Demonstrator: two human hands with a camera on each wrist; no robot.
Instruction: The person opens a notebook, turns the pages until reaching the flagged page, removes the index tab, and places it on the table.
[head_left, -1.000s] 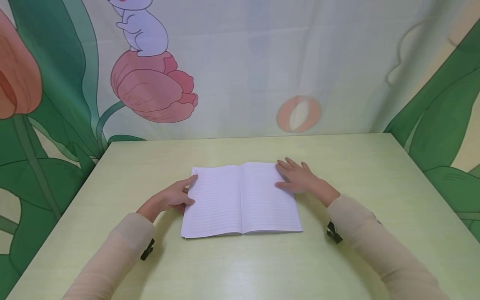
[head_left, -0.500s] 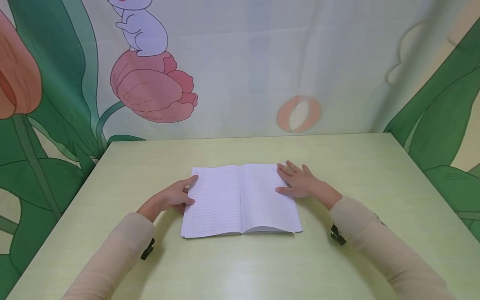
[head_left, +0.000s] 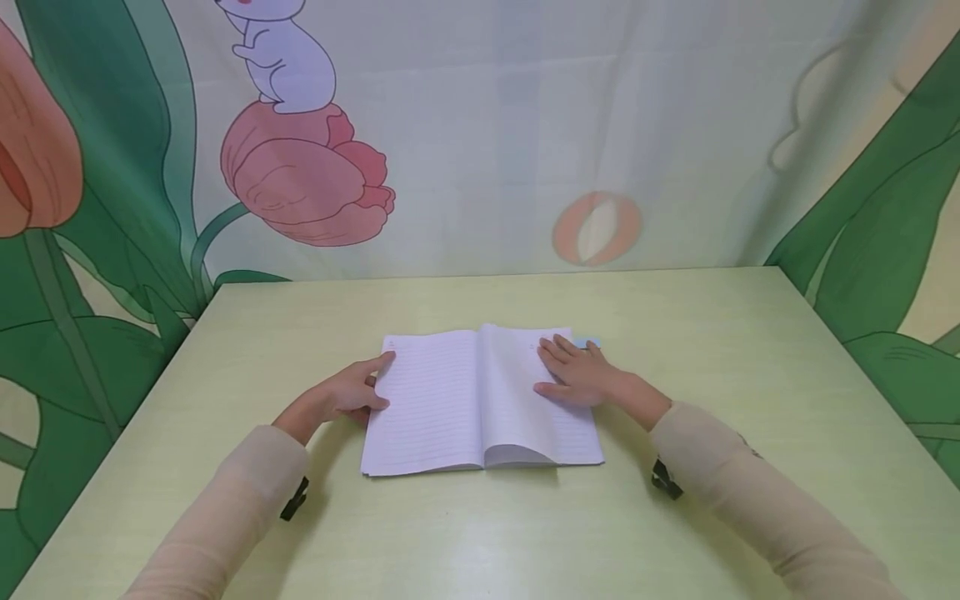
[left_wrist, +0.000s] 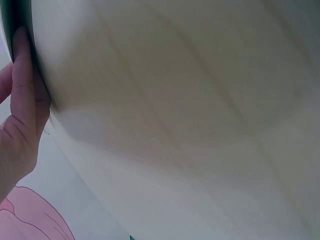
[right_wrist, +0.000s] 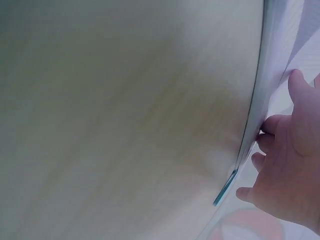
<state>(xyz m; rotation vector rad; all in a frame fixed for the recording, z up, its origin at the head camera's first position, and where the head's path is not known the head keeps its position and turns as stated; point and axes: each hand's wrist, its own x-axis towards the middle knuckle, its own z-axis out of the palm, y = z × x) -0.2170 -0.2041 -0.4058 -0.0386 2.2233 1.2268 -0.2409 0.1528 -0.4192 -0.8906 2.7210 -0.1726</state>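
The left hand (head_left: pixel 341 393) grips the lined notebook (head_left: pixel 427 408), some fingers hidden; the spread right hand (head_left: pixel 579 377) touches its bowed right page (head_left: pixel 513 400), partly covering a blue piece (head_left: pixel 581 342).

Book (head_left: pixel 427 408): white pages, faint ruled lines
Tab (head_left: pixel 588 342) at the book's far right corner: light blue
Table (head_left: pixel 480 542) under the book: pale yellow-green
Sleeves (head_left: pixel 225 492) beside the book: plain beige
Cloth (head_left: pixel 465 167) behind the book: pale grey-white
Flower (head_left: pixel 303 183) beyond the book, leftward: pink, dark-outlined
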